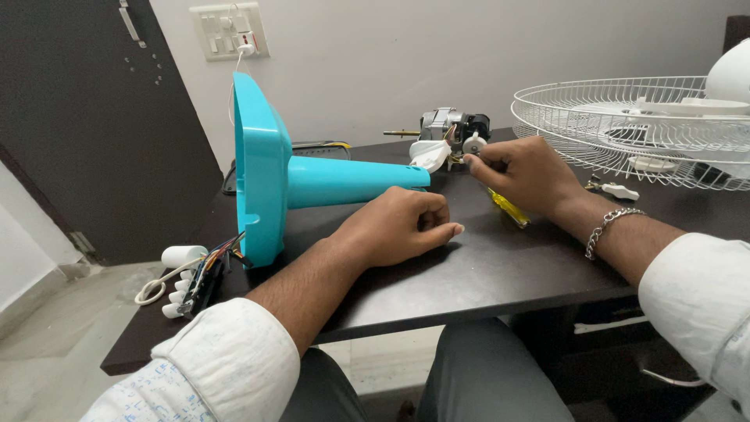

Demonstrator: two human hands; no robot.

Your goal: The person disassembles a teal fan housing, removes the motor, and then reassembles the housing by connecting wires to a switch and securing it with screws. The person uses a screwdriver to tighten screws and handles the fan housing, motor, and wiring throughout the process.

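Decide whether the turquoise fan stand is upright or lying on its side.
Lying on its side: the turquoise fan stand has its base on edge and its column running level along the table.

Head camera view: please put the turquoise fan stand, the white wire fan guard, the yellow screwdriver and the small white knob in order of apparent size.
1. white wire fan guard, partly cut off by the frame
2. turquoise fan stand, close to it and nearer the camera, so the order is unsure
3. yellow screwdriver, partly hidden
4. small white knob
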